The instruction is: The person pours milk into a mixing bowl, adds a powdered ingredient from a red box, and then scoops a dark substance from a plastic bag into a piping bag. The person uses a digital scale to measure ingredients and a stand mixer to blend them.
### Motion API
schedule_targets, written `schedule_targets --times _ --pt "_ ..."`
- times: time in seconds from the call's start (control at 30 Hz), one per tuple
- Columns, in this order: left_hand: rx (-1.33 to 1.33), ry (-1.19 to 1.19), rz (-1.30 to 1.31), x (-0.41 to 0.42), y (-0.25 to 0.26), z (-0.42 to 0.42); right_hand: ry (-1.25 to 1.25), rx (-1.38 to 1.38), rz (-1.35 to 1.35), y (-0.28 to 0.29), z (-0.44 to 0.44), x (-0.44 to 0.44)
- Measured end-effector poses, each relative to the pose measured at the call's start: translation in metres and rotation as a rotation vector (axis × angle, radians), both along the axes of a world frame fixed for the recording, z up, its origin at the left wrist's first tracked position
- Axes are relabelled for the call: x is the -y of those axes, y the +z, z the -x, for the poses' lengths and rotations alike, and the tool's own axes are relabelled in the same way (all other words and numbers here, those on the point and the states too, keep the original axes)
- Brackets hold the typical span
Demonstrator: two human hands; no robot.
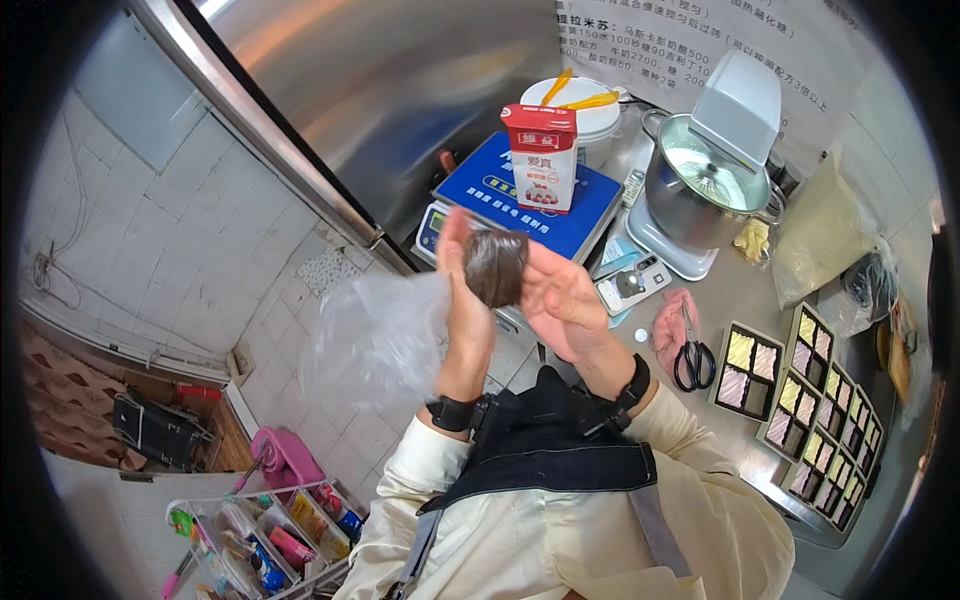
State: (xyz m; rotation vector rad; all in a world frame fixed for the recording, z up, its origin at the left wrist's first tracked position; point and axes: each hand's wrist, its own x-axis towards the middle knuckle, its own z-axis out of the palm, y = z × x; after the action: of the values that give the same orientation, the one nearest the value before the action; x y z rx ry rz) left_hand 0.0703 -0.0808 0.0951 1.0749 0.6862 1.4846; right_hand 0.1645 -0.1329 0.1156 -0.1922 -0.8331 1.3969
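Observation:
A dark brown, shiny block [496,268], seemingly in plastic film, is held up between my two hands before my body. My left hand [466,300] presses its left side, fingers pointing up. Against its right edge lie the fingers of my right hand [568,304], with the palm turned towards me and the thumb bent in. A clear plastic bag [379,337], blurred, hangs beside my left wrist; what holds it cannot be made out. Just beyond my hands stands a blue-topped digital scale [480,184] carrying a red and white carton [541,161].
Right of the scale are a stand mixer [697,172], a phone [636,283], black-handled scissors [694,364] on a pink cloth [670,322], and several boxes of striped pastel squares [750,367]. A lidded white tub [592,112] stands behind. A sorted cart [300,525] is lower left.

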Motion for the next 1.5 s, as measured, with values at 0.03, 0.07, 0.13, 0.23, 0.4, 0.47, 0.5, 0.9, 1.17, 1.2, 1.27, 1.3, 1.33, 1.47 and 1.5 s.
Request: schedule_targets --times 0.03,0.07,0.13,0.23,0.4,0.47,0.5,0.9,1.17,1.2,1.27,1.3,1.33,1.47,1.5 --pt "-0.086 0.094 -0.06 0.015 0.028 -0.007 -0.048 -0.02 -0.039 0.005 0.0 -0.003" --pt "-0.148 -0.048 -0.055 0.017 0.029 -0.002 -0.243 0.386 -0.061 -0.026 -0.005 -0.012" --pt "-0.127 -0.157 -0.095 0.009 0.02 0.007 -0.1 0.607 0.097 -0.02 -0.01 -0.002" --pt "0.027 -0.634 0.152 0.0 0.009 0.017 0.049 0.238 0.202 -0.023 -0.01 0.006" --pt "-0.303 -0.373 -0.154 0.011 0.007 0.0 -0.173 0.001 0.173 -0.041 -0.013 -0.008" --pt "-0.374 -0.371 -0.267 0.015 0.016 -0.001 -0.339 0.262 0.133 -0.046 -0.014 -0.007" --pt "-0.264 -0.358 -0.223 0.007 0.013 0.002 -0.21 0.407 -0.021 -0.043 -0.014 -0.004" --pt "0.004 -0.52 -0.135 0.004 0.016 0.003 0.023 0.129 0.005 -0.009 -0.012 0.014" --pt "-0.134 -0.391 -0.156 0.001 0.024 0.005 0.062 0.324 0.033 -0.018 -0.013 0.014" --pt "-0.158 -0.376 -0.186 0.005 0.02 0.001 0.093 0.111 0.024 -0.013 -0.018 0.006" --pt "-0.334 -0.339 -0.334 0.011 0.021 -0.003 -0.029 -0.026 0.065 -0.013 -0.025 -0.005" --pt "-0.356 -0.345 -0.365 0.01 0.021 -0.001 -0.202 0.331 -0.033 -0.012 -0.024 -0.004" --pt "-0.378 -0.352 -0.396 0.008 0.02 0.004 -0.375 0.689 -0.131 -0.01 -0.023 -0.001" --pt "0.025 -0.541 -0.11 -0.001 0.004 0.005 -0.164 0.862 -0.128 -0.005 -0.024 0.005" --pt "0.098 -0.591 -0.038 -0.001 0.0 0.004 -0.018 0.656 0.005 -0.015 -0.023 0.005"
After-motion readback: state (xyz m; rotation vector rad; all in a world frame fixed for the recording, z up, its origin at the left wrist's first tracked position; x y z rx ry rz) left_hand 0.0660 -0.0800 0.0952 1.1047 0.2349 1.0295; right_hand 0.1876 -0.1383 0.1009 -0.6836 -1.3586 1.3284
